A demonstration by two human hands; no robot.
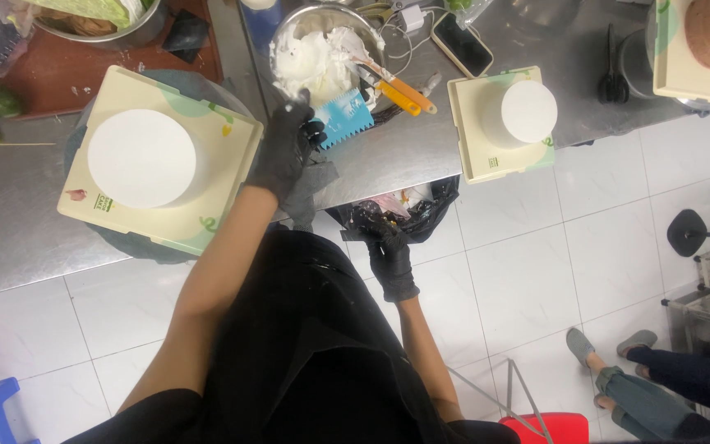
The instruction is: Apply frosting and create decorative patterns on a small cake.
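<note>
Where the worktop (26, 238) ends: left hand (288, 148), gloved, grasping blue toothed scraper (344, 119) at three o'clock; right hand (388, 251) in black bag (433, 205), grip indiscernible; bowl (322, 20) cropped.

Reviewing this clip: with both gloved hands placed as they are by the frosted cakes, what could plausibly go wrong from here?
1. The left hand, glove smeared with cream, holds the blue toothed scraper right beside the large white cake; a stray brush could mar its smooth side.
2. The right hand is at the black bag hanging off the steel table; residue might transfer to the cakes.
3. The phone lies near the cream bowl and may get smeared.
</note>
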